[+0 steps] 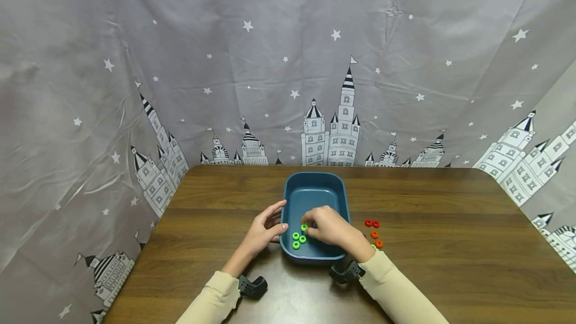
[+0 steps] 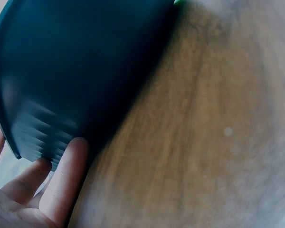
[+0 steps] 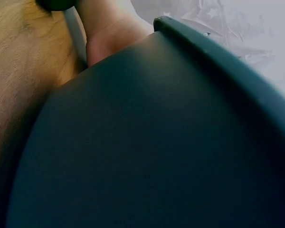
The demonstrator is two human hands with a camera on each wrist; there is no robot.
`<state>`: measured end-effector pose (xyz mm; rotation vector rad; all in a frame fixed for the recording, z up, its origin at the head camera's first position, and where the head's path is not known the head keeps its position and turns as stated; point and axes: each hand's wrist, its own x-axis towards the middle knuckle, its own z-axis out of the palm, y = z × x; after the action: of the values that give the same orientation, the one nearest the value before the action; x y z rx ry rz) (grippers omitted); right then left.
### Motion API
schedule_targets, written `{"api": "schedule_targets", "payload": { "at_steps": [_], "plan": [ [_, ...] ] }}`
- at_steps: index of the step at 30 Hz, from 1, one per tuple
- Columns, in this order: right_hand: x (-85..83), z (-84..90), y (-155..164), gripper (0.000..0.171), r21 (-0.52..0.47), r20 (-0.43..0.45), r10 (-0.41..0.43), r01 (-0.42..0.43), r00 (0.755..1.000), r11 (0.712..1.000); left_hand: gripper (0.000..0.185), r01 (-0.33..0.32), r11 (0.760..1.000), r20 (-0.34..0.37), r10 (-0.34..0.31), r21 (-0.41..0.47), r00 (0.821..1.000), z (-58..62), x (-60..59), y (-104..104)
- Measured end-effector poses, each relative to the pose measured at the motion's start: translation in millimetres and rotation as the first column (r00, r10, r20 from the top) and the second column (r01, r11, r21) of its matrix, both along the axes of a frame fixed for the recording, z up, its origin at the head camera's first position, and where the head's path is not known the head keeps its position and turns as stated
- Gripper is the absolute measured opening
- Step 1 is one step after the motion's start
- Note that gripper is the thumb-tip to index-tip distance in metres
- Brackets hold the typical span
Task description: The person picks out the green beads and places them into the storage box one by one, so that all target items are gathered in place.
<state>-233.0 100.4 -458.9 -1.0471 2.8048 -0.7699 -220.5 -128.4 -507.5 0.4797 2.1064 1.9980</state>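
A deep blue rectangular bin (image 1: 316, 196) stands on the table between the hands. My left hand (image 1: 263, 226) rests against its left side, thumb at the rim and fairly straight fingers (image 2: 66, 180) touching the ribbed outer wall. Inside the bin, my right hand (image 1: 330, 225) reaches down and pinches a small green ring (image 1: 304, 227) between thumb and index finger. Just left of it lie several more green rings (image 1: 296, 236) on the bin floor. The bin's outer wall (image 3: 147, 142) fills most of the right wrist view and hides the right hand there.
Red rings (image 1: 372, 224) and orange rings (image 1: 376, 239) lie on the wooden table (image 1: 432, 244) right of the bin. A bit of green (image 1: 373, 247) peeks out beside the right wrist. A grey curtain (image 1: 270, 39) printed with castles hangs behind the table.
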Motion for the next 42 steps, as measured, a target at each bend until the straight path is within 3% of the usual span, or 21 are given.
{"api": "schedule_targets", "payload": {
  "at_steps": [28, 42],
  "plan": [
    [2.9, -3.8, -2.6, 0.009, 0.078, 0.046, -0.002, -0.002, 0.999, 0.997, 0.067, 0.0, 1.0, 0.007, 0.0, 0.009, 1.0, 0.0, -0.3, 0.0],
    [2.3, -5.0, -2.9, 0.009, 0.061, 0.028, 0.053, -0.055, 0.998, 0.997, 0.067, 0.013, 1.0, -0.01, -0.013, 0.007, 1.0, -0.2, -0.9, -0.7]
  ]
}}
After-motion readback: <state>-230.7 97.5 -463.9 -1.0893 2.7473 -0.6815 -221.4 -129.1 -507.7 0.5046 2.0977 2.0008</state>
